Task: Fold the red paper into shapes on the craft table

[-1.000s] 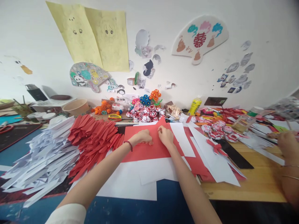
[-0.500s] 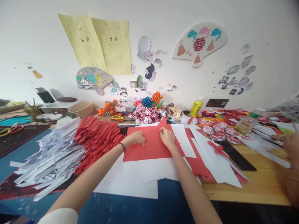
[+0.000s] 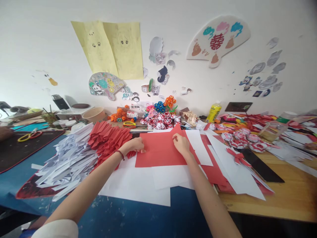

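Observation:
A large red paper sheet (image 3: 158, 157) lies in front of me on top of white sheets (image 3: 148, 190). My left hand (image 3: 135, 145) is closed at its left edge, fingers curled down against the paper. Toward the sheet's right side, my right hand (image 3: 180, 144) is closed with bent fingertips on the paper, beside a corner that points up at the back. What lies under either set of fingertips is hidden. Left of my hands are heaps of folded red strips (image 3: 109, 138) and folded white strips (image 3: 71, 160).
To the right lie more sheets with a red paper bow (image 3: 237, 157) and a black strip (image 3: 262, 165). Paper flowers (image 3: 163, 120), yellow scissors (image 3: 129, 124) and a yellow bottle (image 3: 213, 112) stand along the wall. Other people's hands show at the far left and right (image 3: 310, 145).
My left hand has moved left across the red sheet to its left edge. My right hand stays at nearly the same place on the paper. The camera view has shifted slightly left.

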### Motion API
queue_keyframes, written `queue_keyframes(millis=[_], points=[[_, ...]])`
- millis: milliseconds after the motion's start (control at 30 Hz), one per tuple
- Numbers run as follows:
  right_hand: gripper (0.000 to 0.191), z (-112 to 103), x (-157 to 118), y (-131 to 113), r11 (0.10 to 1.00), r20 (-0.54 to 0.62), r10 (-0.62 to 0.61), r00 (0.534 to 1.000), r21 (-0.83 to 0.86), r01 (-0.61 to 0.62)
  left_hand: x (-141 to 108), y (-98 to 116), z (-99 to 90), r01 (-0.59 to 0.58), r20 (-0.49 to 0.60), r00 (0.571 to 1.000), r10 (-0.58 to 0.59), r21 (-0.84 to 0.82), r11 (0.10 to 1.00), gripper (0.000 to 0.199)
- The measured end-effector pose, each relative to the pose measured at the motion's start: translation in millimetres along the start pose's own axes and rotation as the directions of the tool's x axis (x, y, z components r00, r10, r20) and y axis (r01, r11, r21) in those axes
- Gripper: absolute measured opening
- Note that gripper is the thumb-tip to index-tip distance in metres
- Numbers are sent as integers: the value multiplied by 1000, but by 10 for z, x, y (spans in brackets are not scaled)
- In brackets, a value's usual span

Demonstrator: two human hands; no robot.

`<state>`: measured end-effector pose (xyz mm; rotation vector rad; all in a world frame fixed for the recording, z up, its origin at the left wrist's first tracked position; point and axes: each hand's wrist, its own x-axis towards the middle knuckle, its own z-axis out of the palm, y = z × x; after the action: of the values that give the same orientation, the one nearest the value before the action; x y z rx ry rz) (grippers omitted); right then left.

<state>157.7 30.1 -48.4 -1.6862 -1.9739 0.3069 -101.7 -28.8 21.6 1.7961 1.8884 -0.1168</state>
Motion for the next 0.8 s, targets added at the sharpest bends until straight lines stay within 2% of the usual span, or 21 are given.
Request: queue_keyframes(millis=[100,233,300,333,367,400,433,500,600,800], points=[[20,-21,11,-23,1000,-9,0,1000,29,1,-18,43,10,29,-145,989,-22,44,999,10],[20,-82,-31,-111,993,-11,-64,998,100,65,52,296,162,23,-344,939,2,69,997,24],[37,-121,-87,-165,986,109,-114,987,136,99,125,423,274,-2,-410,911,37,86,996,24],[43,-140,-119,-191,979,229,-147,962,174,108,169,470,327,-7,-459,887,54,102,995,24],[45,-158,-149,-213,972,358,-175,917,212,103,214,505,376,-2,-491,869,55,108,994,24],[44,-174,-175,-232,967,446,-196,873,236,96,260,527,419,6,-513,857,49,105,994,25],[43,-188,-194,-247,967,487,-196,851,241,85,304,538,457,17,-529,848,36,96,995,27],[40,-207,-207,-264,973,506,-171,846,224,63,378,538,517,25,-548,836,29,91,996,31],[39,-210,-178,-260,974,522,-148,840,224,33,438,518,576,-8,-575,813,96,154,988,33],[37,-165,-60,-202,948,646,-127,753,302,-99,442,462,591,-58,-554,819,147,175,983,32]])
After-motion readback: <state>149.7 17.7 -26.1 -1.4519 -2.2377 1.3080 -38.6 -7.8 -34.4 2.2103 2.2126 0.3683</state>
